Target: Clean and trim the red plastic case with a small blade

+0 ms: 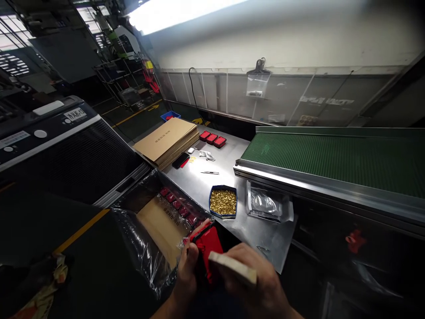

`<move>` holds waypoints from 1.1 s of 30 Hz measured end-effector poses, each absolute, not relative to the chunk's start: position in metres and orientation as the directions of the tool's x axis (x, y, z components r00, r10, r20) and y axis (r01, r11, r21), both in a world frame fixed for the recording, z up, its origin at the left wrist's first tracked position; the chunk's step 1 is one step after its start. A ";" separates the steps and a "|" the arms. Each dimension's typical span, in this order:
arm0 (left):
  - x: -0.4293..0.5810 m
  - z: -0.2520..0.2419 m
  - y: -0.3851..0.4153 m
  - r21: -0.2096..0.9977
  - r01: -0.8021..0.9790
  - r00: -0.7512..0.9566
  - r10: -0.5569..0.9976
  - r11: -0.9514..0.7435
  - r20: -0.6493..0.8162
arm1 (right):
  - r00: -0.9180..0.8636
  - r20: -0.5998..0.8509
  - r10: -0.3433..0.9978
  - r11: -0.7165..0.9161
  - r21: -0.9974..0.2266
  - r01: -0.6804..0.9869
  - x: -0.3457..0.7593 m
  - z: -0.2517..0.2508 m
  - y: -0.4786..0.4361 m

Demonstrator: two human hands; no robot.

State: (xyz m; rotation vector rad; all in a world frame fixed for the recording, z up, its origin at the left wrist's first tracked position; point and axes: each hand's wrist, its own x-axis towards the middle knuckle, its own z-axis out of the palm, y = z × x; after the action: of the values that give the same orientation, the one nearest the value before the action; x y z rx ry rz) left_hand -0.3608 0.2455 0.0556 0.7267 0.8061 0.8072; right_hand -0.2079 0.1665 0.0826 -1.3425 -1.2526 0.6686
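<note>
While the left hand (189, 266) grips a red case (207, 250) and the right hand (255, 283) pinches a pale flat pad (232, 267) against it, both sit low, just past the table edge (282, 266). The case could slip and fall into the lined box (156, 230) left of the hands. The tin of gold bits (223, 202) just ahead could tip if bumped. Bare room lies ahead on the right.
</note>
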 end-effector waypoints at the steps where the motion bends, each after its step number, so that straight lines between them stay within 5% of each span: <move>1: -0.361 0.054 0.246 0.811 -0.319 0.445 0.833 0.490 -0.328 | 0.267 0.281 0.922 0.203 -0.937 0.286 -0.208 0.083 0.167; 12: -0.353 0.049 0.247 0.826 -0.330 0.475 0.836 0.457 -0.273 | 0.334 0.243 0.911 0.152 -0.949 0.275 -0.207 0.086 0.168; 15: -0.348 0.054 0.246 0.710 -0.379 0.514 0.773 0.593 -0.372 | 0.372 0.140 0.918 0.079 -0.981 0.176 -0.200 0.079 0.170; 18: -0.343 0.064 0.246 0.566 -0.446 0.559 0.710 0.693 -0.429 | 0.617 -0.079 0.783 -0.179 -0.979 0.101 -0.171 0.041 0.168; 20: -0.342 0.070 0.246 0.494 -0.453 0.620 0.660 0.742 -0.423 | 0.778 -0.265 0.569 -0.474 -0.880 0.046 -0.143 -0.004 0.163; 24: -0.345 0.073 0.241 0.409 -0.456 0.724 0.597 0.790 -0.345 | 0.742 -0.565 0.360 -0.789 -0.609 -0.081 -0.092 -0.107 0.155; 28: -0.347 0.070 0.236 0.404 -0.470 0.750 0.597 0.784 -0.286 | 0.660 -0.712 0.239 -0.914 -0.395 -0.095 -0.067 -0.163 0.147; 33: -0.355 0.068 0.234 0.494 -0.414 0.760 0.589 0.764 -0.274 | 0.671 -0.726 0.153 -0.958 -0.275 -0.079 -0.053 -0.156 0.142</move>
State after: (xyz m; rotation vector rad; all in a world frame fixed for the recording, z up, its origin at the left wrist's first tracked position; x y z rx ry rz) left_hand -0.3548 0.2341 0.0677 0.4254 0.4352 0.5643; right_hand -0.0531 0.1423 -0.1564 -2.6031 -0.0597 1.1689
